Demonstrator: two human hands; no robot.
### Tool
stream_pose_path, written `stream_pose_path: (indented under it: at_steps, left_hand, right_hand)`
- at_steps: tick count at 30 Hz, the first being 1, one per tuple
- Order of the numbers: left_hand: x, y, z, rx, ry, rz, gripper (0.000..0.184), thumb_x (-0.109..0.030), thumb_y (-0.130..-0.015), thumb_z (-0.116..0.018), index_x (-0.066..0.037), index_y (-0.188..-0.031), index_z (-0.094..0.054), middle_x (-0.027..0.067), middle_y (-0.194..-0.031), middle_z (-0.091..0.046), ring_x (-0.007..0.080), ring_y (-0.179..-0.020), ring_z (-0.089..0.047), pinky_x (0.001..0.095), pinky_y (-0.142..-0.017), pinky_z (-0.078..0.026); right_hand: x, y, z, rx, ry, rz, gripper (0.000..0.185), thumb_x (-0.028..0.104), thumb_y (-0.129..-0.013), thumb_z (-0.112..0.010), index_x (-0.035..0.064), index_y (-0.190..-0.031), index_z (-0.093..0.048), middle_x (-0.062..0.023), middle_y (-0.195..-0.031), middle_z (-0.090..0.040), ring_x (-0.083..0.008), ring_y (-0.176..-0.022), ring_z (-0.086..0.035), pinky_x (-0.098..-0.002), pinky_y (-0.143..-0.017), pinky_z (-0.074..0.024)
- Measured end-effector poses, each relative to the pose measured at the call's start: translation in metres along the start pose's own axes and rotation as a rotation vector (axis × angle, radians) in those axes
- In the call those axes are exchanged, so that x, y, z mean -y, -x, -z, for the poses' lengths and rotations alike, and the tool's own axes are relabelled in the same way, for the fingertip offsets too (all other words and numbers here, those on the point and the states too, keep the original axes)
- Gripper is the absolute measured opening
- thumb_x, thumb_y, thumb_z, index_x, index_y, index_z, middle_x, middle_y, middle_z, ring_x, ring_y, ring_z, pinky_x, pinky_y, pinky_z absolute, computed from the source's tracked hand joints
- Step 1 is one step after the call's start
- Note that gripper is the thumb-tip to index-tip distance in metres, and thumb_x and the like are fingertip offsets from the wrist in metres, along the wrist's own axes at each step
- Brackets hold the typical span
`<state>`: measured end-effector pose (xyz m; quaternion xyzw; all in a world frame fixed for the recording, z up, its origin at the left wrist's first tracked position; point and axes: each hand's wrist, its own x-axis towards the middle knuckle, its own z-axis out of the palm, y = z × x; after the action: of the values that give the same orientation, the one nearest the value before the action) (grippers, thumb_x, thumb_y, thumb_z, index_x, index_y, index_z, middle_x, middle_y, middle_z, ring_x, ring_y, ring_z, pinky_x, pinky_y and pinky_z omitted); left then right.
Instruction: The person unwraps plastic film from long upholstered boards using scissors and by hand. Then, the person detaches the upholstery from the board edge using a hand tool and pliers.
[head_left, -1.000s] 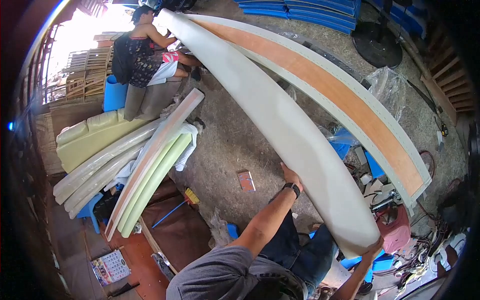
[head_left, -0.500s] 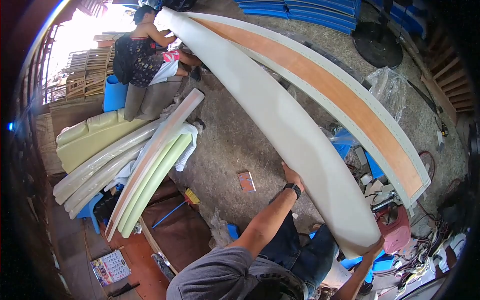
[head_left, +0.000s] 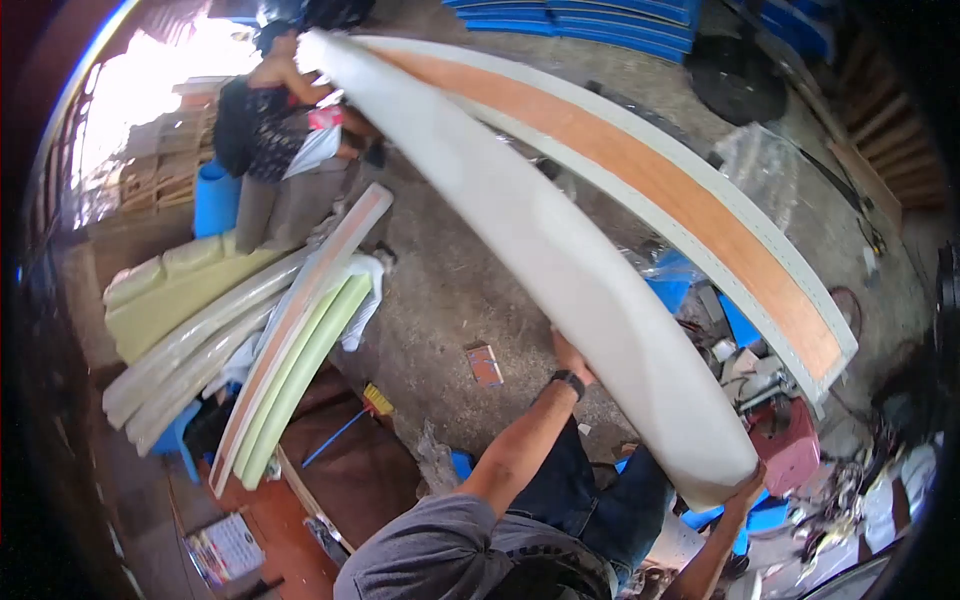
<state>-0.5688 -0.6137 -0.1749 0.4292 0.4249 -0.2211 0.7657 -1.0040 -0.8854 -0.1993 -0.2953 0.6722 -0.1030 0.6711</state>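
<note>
A long, curved white padded panel (head_left: 560, 240) stretches from the upper left to the lower right. Its left edge rests against my left hand (head_left: 572, 357), which has a dark watch at the wrist; the fingers pass partly under the panel. My right hand (head_left: 748, 490) grips the panel's near lower end, fingertips partly hidden. Another person (head_left: 277, 110) sits by the far end, with hands at its tip. Beyond it lies a second curved panel (head_left: 640, 150), with an orange-brown board strip inside a white stapled border.
Wrapped and pale green curved pads (head_left: 300, 400) lie at the left, near a blue bin (head_left: 216, 200). A broom (head_left: 376, 400) and small board (head_left: 485, 366) are on the floor. Blue panels (head_left: 580, 22) are stacked at the back. A pink stool (head_left: 785, 445) stands beside my right hand.
The whole view has shifted slightly and blurred in places. Both my hands keep their places on the white panel, and the other person stays at its far end.
</note>
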Motion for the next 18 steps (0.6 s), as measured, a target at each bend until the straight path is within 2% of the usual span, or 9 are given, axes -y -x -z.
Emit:
stream_pose_path:
  at_steps: [3, 5, 9, 11, 12, 14, 15, 17, 18]
  left_hand:
    - [0.0, -0.022, 0.034, 0.068, -0.101, 0.049, 0.049, -0.04, -0.093, -0.065, -0.007, -0.128, -0.057, 0.0093, -0.118, -0.067, 0.0261, -0.108, -0.065, 0.0475, -0.092, -0.054]
    - [-0.008, -0.047, 0.058, -0.013, -0.468, -0.171, 0.041, -0.038, -0.092, -0.063, -0.005, -0.115, -0.066, 0.0108, -0.097, -0.073, 0.0274, -0.09, -0.071, 0.041, -0.078, -0.057]
    - [-0.036, -0.146, 0.113, 0.116, -1.088, -0.601, 0.047, -0.038, -0.092, -0.064, -0.003, -0.124, -0.061, 0.0149, -0.119, -0.068, 0.0304, -0.108, -0.064, 0.0437, -0.088, -0.052]
    - [-0.052, -0.142, 0.078, 0.178, -1.121, -0.56, 0.05, -0.04, -0.091, -0.064, -0.004, -0.125, -0.06, 0.0147, -0.124, -0.066, 0.031, -0.113, -0.062, 0.0459, -0.093, -0.049]
    - [-0.055, -0.149, 0.071, 0.274, -0.835, -0.388, 0.054, -0.044, -0.089, -0.066, -0.004, -0.125, -0.06, 0.0148, -0.126, -0.065, 0.0313, -0.116, -0.06, 0.0474, -0.097, -0.046]
    - [-0.057, -0.168, 0.053, 0.376, -0.54, -0.204, 0.059, -0.047, -0.086, -0.068, -0.004, -0.125, -0.059, 0.015, -0.128, -0.064, 0.0317, -0.119, -0.058, 0.0489, -0.102, -0.043]
    - [-0.056, -0.174, 0.047, 0.312, -1.159, -0.618, 0.06, -0.049, -0.086, -0.066, -0.004, -0.126, -0.059, 0.0151, -0.131, -0.062, 0.0319, -0.121, -0.057, 0.049, -0.105, -0.041]
    - [-0.051, -0.19, 0.043, 0.236, -1.747, -1.048, 0.062, -0.051, -0.086, -0.065, -0.005, -0.127, -0.058, 0.0151, -0.133, -0.061, 0.0321, -0.124, -0.055, 0.0491, -0.108, -0.038]
    - [-0.046, -0.2, 0.047, 0.284, -1.638, -0.991, 0.059, -0.049, -0.087, -0.063, -0.007, -0.128, -0.058, 0.0157, -0.134, -0.06, 0.0337, -0.123, -0.055, 0.0485, -0.108, -0.038]
  right_hand:
    - [0.0, 0.01, 0.002, -0.081, 0.189, 0.11, 0.053, 0.041, -0.102, -0.04, -0.0019, -0.121, -0.063, -0.0099, -0.114, -0.065, -0.0223, -0.109, -0.057, -0.0373, -0.102, -0.0407]
    - [-0.005, 0.015, 0.009, -0.129, 0.346, 0.314, 0.05, 0.04, -0.102, -0.042, -0.0029, -0.117, -0.064, -0.0089, -0.112, -0.065, -0.0208, -0.105, -0.058, -0.0358, -0.099, -0.0419]
    - [0.007, 0.021, -0.013, -0.149, 0.084, 0.34, 0.044, 0.036, -0.101, -0.047, -0.002, -0.11, -0.066, -0.0078, -0.108, -0.066, -0.0175, -0.103, -0.059, -0.0327, -0.096, -0.043]
    - [0.018, 0.005, -0.009, -0.195, -0.027, 0.109, 0.041, 0.035, -0.101, -0.048, -0.0017, -0.108, -0.067, -0.0066, -0.103, -0.066, -0.0182, -0.1, -0.06, -0.0339, -0.094, -0.044]
    - [0.047, 0.014, -0.033, -0.237, 0.029, 0.018, 0.042, 0.038, -0.099, -0.05, -0.0002, -0.106, -0.067, -0.0058, -0.103, -0.066, -0.0191, -0.095, -0.06, -0.0353, -0.09, -0.0455]
    - [0.043, -0.006, -0.021, -0.22, 0.189, 0.167, 0.043, 0.039, -0.098, -0.051, -0.0004, -0.106, -0.067, -0.0063, -0.102, -0.066, -0.02, -0.092, -0.06, -0.0357, -0.087, -0.0462]
    - [0.04, -0.021, -0.008, -0.179, 0.353, 0.306, 0.043, 0.039, -0.097, -0.052, -0.0005, -0.105, -0.066, -0.0068, -0.101, -0.066, -0.021, -0.089, -0.06, -0.0362, -0.084, -0.0468]
    - [0.039, -0.039, 0.008, -0.229, 0.494, 0.44, 0.041, 0.035, -0.097, -0.052, -0.0023, -0.108, -0.065, -0.0101, -0.097, -0.066, -0.0223, -0.089, -0.06, -0.0362, -0.084, -0.0466]
    - [0.057, -0.041, 0.001, -0.231, 0.376, 0.297, 0.04, 0.032, -0.097, -0.051, -0.0029, -0.111, -0.064, -0.0121, -0.098, -0.066, -0.0238, -0.093, -0.06, -0.0372, -0.087, -0.0459]
